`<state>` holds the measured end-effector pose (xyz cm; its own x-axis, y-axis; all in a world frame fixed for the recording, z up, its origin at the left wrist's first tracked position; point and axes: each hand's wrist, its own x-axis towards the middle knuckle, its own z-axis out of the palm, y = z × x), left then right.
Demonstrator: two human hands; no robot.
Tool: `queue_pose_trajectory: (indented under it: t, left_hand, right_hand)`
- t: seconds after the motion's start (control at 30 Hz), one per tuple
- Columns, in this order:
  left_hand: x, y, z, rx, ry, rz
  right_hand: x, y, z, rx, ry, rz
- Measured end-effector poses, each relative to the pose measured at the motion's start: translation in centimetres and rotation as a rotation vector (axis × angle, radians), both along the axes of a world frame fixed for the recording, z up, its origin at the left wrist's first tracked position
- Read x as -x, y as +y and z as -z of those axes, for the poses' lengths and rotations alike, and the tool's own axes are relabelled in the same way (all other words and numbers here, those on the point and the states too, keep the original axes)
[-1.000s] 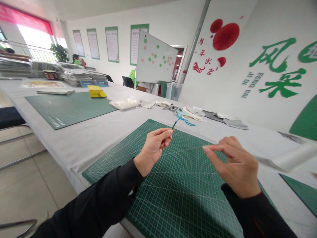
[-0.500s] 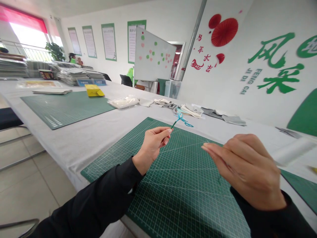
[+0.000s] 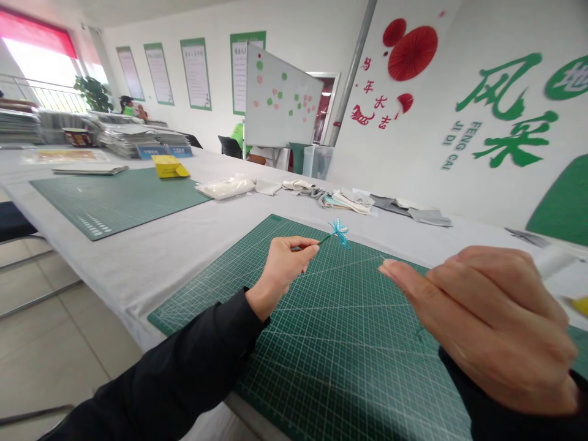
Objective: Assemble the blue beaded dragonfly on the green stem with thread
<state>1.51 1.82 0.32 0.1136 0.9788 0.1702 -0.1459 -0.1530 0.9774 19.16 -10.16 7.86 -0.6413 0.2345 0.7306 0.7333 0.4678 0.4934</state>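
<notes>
Head view: left hand [image 3: 285,262] has thumb and forefinger clamped on a thin dark-green stem [image 3: 324,239]. Small light-blue flower-like piece with pale bead-like spots [image 3: 340,230] sits at the stem's far end, held above the far edge of a dark-green gridded cutting mat [image 3: 331,343]. Right hand [image 3: 482,312] is well apart from the left, thumb and finger pinched together at the tips, over the right part of the mat. Can't tell whether a fine thread is in that pinch. Thin green wisp [image 3: 419,334] shows just beside it, possibly a thread tail.

Status, my read: blue head is formed and joined to the stem, and the stem is green along the bit I can see. Lower stem is hidden in the left hand, so can't say how much is left there. Piece is in hand, not set down, so I'd call it unfinished.

Beyond the mat on the white cloth-covered table [image 3: 220,229]: clear plastic bag with whitish contents [image 3: 227,187], grey and white fabric scraps [image 3: 353,201].
</notes>
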Motion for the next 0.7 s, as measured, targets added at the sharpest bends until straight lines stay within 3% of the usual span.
queue_pose_trajectory:
  t: [0.3, 0.7]
  left_hand:
    - [0.5, -0.2, 0.7, -0.240, 0.443, 0.311]
    - [1.2, -0.4, -0.2, -0.221, 0.567, 0.691]
  right_hand:
    - [-0.1, -0.1, -0.3, -0.023, -0.018, 0.020]
    - [0.1, -0.3, -0.5, -0.003, 0.012, 0.026]
